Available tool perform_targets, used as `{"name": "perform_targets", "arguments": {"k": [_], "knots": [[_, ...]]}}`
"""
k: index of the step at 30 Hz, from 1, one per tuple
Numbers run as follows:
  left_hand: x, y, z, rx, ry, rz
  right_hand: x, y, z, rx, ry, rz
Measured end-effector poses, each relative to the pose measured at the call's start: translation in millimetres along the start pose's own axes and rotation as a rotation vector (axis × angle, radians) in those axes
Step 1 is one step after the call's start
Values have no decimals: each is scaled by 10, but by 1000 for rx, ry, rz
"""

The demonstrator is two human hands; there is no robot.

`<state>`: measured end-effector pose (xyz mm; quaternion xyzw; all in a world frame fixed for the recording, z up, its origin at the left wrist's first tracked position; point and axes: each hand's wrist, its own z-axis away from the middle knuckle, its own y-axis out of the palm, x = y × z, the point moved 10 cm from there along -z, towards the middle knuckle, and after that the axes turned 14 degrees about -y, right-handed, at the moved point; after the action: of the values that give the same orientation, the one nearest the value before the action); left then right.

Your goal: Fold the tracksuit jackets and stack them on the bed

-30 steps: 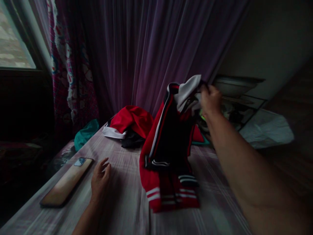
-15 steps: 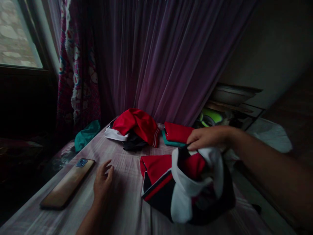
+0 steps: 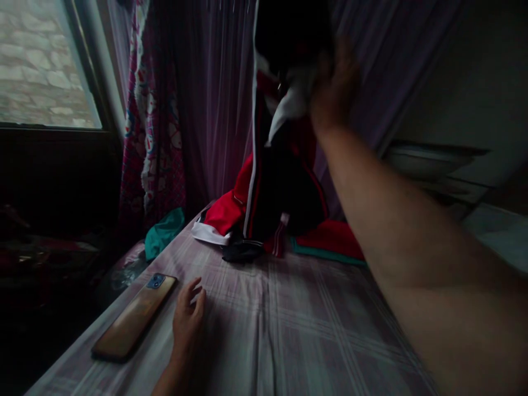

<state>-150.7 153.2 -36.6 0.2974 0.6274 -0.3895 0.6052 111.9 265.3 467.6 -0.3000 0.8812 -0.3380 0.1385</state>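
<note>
My right hand (image 3: 336, 91), raised high, is closed on a dark jacket (image 3: 284, 176) with red and white trim, which hangs down over the far part of the bed. The hand is dim and blurred, and the cloth hides some of its fingers. My left hand (image 3: 190, 308) rests over the bedsheet with loosely curled fingers apart, holding nothing. Left of it lies a phone (image 3: 134, 319), back side up. Behind the hanging jacket is a heap of red cloth (image 3: 225, 212) with a white edge. A folded red and teal stack (image 3: 330, 239) lies to the right, partly covered.
The plaid sheet (image 3: 305, 324) covers the surface in front of me. Purple curtains (image 3: 214, 110) hang at the back. A teal cloth (image 3: 165, 234) lies past the left edge. At the right stands a basin (image 3: 429, 159) on a rack.
My right hand has lifted the jacket off the near right of the bed, up and away, so it unfolds and hangs. My left hand keeps its place beside the phone. The view has shifted slightly.
</note>
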Motion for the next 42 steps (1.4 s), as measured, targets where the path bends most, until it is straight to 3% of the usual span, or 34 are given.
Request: {"name": "perform_targets", "arguments": {"k": [1, 2, 4, 6, 9, 12, 14, 16, 19, 22, 26, 30, 34, 35, 38, 42], "knots": [[0, -2, 0, -4, 2, 1, -79, 229, 296, 1, 153, 91], [0, -5, -1, -6, 3, 2, -136, 650, 646, 170, 276, 117], [3, -12, -1, -10, -1, 7, -102, 1431, 1332, 392, 330, 43], [2, -9, 1, -5, -2, 14, -142, 2021, 1955, 529, 387, 6], [-5, 5, 9, 2, 14, 21, -314, 2519, 2605, 554, 517, -6], [7, 22, 16, 4, 24, 9, -460, 2859, 3068, 465, 812, -123], [25, 25, 19, 1, 16, -7, -421, 3121, 3170, 404, 907, -212], [38, 30, 29, 5, 4, -26, -357, 3335, 3062, 306, 888, -253], [36, 26, 52, 7, -13, -43, -312, 3565, 2707, 185, 731, -282], [32, 17, 73, 4, -41, -49, -335, 3754, 2426, 233, 558, -323], [23, 10, 75, 7, -61, -65, -466, 3699, 2333, 366, 387, -315], [36, 9, 54, 11, -62, -74, -924, 3151, 2671, 394, 424, -228], [43, 22, 47, 17, -56, -64, -1572, 2427, 3396, 401, 574, -5], [39, 24, 47, 17, -56, -66, -1728, 2280, 3583, 461, 608, 142], [26, 34, 45, 32, -64, -88, -2023, 2097, 3873, 601, 599, 294], [17, 15, 36, 27, -68, -92, -2173, 1927, 3762, 616, 573, 266]]}}
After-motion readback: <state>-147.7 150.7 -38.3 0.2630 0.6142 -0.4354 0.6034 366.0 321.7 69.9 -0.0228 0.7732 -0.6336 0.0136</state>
